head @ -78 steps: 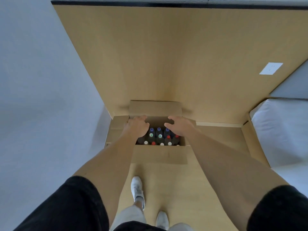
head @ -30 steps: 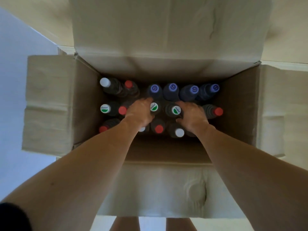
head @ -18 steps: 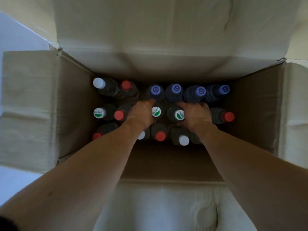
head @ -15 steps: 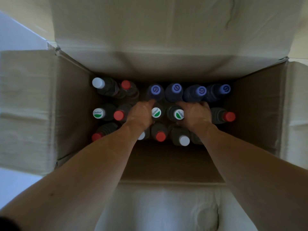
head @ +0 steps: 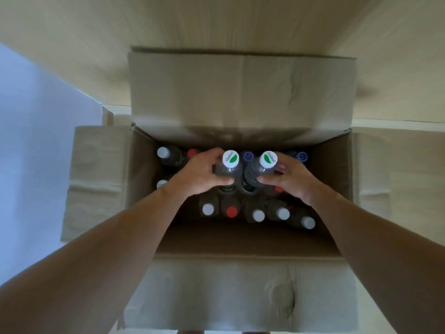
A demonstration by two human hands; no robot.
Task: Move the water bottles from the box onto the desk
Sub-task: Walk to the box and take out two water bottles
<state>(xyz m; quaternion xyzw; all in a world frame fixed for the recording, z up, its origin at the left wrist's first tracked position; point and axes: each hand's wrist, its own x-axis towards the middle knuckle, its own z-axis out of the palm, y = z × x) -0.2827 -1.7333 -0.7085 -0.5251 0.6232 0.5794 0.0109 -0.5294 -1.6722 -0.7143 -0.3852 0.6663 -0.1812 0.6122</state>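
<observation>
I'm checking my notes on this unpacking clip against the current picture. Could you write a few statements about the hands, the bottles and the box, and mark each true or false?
1. Each hand grips one bottle with a green-and-white cap. True: the left hand holds the left bottle, the right hand the right bottle.
2. The two held bottles sit lower than the others. False: their caps stand above the rest.
3. The box's flaps are closed. False: all are folded open.
4. A red-capped bottle stands in the near row. True.
5. The box holds only the two held bottles. False: many more remain inside.
</observation>
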